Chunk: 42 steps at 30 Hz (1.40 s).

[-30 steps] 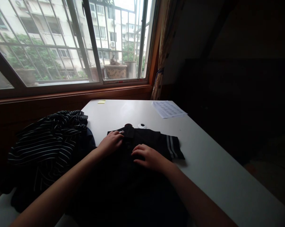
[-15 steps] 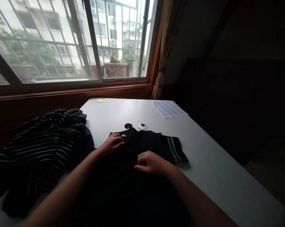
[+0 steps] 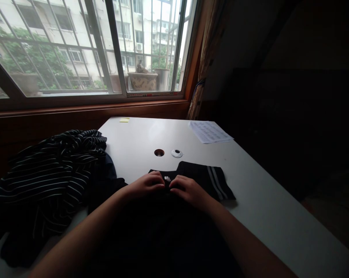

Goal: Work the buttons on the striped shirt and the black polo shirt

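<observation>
A black shirt with two white stripes on its sleeve lies flat on the white table in front of me. My left hand and my right hand sit side by side at the shirt's collar, fingers curled and pinching the fabric. A small white tag shows between the two hands. The lower body of the shirt runs down under my forearms and is very dark.
A pile of dark clothes with thin white stripes lies at the left. A round cable hole and its white cap sit beyond the shirt. Printed paper and a yellow sticky note lie near the window side.
The shirt has slid toward me, uncovering the cable hole. Both hands have come together at the collar, the right one moving up and left, and the white tag now shows.
</observation>
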Tool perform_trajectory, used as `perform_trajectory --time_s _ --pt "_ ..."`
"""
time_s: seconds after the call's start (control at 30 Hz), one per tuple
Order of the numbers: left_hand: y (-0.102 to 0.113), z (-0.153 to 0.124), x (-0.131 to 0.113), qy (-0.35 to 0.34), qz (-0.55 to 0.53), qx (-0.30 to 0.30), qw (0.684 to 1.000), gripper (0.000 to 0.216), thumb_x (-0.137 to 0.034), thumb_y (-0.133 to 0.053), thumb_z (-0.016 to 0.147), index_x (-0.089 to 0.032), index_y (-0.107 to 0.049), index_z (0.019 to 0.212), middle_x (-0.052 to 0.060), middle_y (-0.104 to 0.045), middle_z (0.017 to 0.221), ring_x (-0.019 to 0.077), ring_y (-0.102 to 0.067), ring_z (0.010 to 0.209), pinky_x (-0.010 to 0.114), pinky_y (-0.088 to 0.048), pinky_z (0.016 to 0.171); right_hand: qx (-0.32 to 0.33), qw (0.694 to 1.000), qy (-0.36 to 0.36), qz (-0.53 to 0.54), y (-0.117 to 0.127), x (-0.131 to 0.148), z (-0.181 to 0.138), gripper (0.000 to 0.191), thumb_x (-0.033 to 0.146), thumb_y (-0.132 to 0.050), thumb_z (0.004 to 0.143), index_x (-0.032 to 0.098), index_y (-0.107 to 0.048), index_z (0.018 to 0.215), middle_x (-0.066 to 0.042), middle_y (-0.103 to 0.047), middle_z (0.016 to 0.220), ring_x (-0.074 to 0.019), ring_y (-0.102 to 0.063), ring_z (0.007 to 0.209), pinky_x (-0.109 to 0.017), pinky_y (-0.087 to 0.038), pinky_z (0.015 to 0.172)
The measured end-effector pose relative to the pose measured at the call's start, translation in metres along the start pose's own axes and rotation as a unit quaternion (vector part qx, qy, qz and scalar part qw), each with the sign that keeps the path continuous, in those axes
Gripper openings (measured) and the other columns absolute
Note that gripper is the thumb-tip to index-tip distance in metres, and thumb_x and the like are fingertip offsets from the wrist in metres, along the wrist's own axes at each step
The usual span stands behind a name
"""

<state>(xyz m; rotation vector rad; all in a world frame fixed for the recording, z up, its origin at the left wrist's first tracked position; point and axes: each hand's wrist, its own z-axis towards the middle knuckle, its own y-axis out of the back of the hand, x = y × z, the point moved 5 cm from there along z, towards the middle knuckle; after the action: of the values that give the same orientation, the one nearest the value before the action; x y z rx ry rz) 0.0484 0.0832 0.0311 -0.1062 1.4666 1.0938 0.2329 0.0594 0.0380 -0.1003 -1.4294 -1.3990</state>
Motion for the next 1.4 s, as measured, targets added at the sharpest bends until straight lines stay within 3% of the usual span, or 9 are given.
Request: perform_trajectory --time_s 0.17,0.33,0.47,0.73,0.97,1.17,1.27,1.4 --pt "-0.001 0.005 0.004 0.002 0.030 -0.037 0.999 0.034 -0.047 -0.054 0.096 -0.017 -0.069 0.092 0.006 -0.059 0.094 0.0195 -0.057 0.091 0.032 -0.049 0.083 -0.047 0.996 -0.043 0.055 0.002 -0.006 0.003 0.007 0.027 -0.065 0.089 0.021 -0.068 0.086 -0.001 -0.064 0.084 -0.0167 -0.059 0.080 -0.028 -0.044 0.074" --pt "0.005 0.003 0.005 0.015 0.019 -0.092 0.995 0.029 -0.045 -0.060 0.094 -0.018 -0.069 0.097 0.007 -0.060 0.100 0.0198 -0.060 0.092 0.032 -0.049 0.084 -0.050 0.982 -0.125 0.129 0.000 -0.016 0.003 0.016 0.034 -0.063 0.089 0.019 -0.066 0.086 0.000 -0.064 0.081 -0.0162 -0.057 0.078 -0.027 -0.043 0.071" --pt "0.009 0.000 -0.002 -0.009 -0.010 -0.110 0.994 0.028 -0.044 -0.060 0.093 -0.019 -0.071 0.100 0.008 -0.060 0.105 0.0214 -0.059 0.099 0.033 -0.049 0.089 -0.045 0.978 -0.141 0.146 -0.001 -0.020 0.003 0.019 0.037 -0.063 0.089 0.019 -0.066 0.087 0.000 -0.064 0.082 -0.0167 -0.057 0.079 -0.027 -0.043 0.071" --pt "-0.003 0.005 0.003 0.005 0.063 -0.075 0.995 0.025 -0.044 -0.069 0.086 -0.020 -0.071 0.092 0.006 -0.062 0.095 0.0242 -0.054 0.099 0.038 -0.043 0.093 -0.080 0.994 -0.041 0.069 -0.004 -0.007 0.004 0.011 0.029 -0.062 0.092 0.022 -0.066 0.087 -0.002 -0.061 0.086 -0.0174 -0.058 0.082 -0.030 -0.046 0.077" --pt "-0.004 0.005 0.001 0.033 0.012 -0.026 0.999 0.025 -0.044 -0.069 0.086 -0.020 -0.071 0.089 0.005 -0.062 0.092 0.0245 -0.052 0.102 0.035 -0.042 0.091 -0.132 0.991 0.028 0.023 -0.005 0.003 0.002 0.013 0.023 -0.055 0.096 0.026 -0.067 0.098 -0.005 -0.056 0.097 -0.0193 -0.058 0.091 -0.034 -0.050 0.082" --pt "0.000 0.005 0.004 0.072 -0.097 -0.055 0.991 0.025 -0.041 -0.072 0.084 -0.016 -0.069 0.087 0.004 -0.062 0.090 0.0201 -0.055 0.090 0.030 -0.042 0.081 -0.188 0.978 0.066 -0.059 0.005 0.013 -0.005 0.011 0.024 -0.065 0.090 0.027 -0.064 0.100 -0.006 -0.056 0.100 -0.0227 -0.056 0.097 -0.040 -0.050 0.089" --pt "-0.001 0.003 0.010 0.128 -0.183 -0.059 0.973 0.026 -0.040 -0.073 0.082 -0.015 -0.067 0.085 0.001 -0.060 0.080 0.0154 -0.053 0.076 0.025 -0.039 0.067 -0.178 0.974 0.092 -0.101 0.003 0.018 -0.006 0.015 0.026 -0.071 0.085 0.026 -0.064 0.098 -0.005 -0.057 0.098 -0.0231 -0.056 0.094 -0.041 -0.051 0.085" --pt "-0.005 -0.001 0.013 0.177 -0.277 -0.049 0.943 0.027 -0.039 -0.075 0.080 -0.014 -0.064 0.086 -0.001 -0.055 0.072 0.0114 -0.048 0.065 0.022 -0.034 0.058 -0.194 0.967 0.104 -0.125 0.003 0.020 -0.005 0.012 0.018 -0.065 0.090 0.025 -0.066 0.100 -0.005 -0.059 0.095 -0.0211 -0.056 0.091 -0.038 -0.051 0.081"
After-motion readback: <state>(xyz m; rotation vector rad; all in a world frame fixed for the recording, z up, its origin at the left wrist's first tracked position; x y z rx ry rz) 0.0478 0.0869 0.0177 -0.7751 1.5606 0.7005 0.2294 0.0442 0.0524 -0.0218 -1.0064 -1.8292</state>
